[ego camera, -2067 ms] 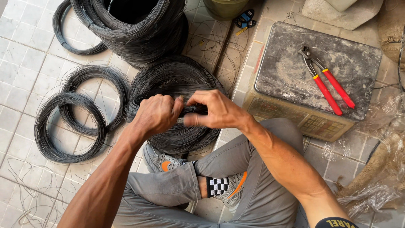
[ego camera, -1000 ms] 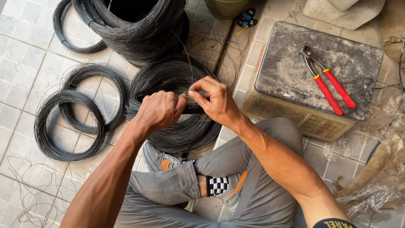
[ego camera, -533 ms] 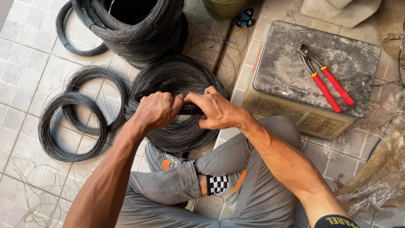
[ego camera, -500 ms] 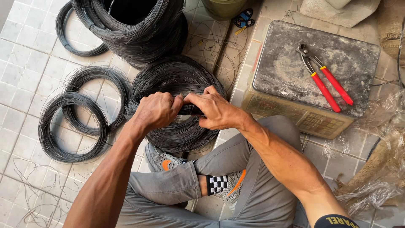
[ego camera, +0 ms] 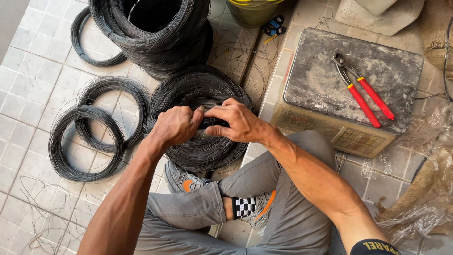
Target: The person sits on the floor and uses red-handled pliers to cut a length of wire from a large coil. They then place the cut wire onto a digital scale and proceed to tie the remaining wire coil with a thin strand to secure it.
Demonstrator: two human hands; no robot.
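Note:
A flat coil of thin black wire lies on the tiled floor in front of my crossed legs. My left hand is closed around a gathered bundle of its strands at the near side. My right hand pinches the same bundle right beside it, thumb and fingers pressed on the strands. Both hands touch each other over the coil.
A tall stack of black wire stands behind. Two smaller wire coils lie to the left, another at the far left. Red-handled pincers rest on a grey scale at right. Loose wire strands litter the tiles.
My hands lifted slightly and came back down on the coil's near side, working the bundle of strands. The coils and pincers have not moved.

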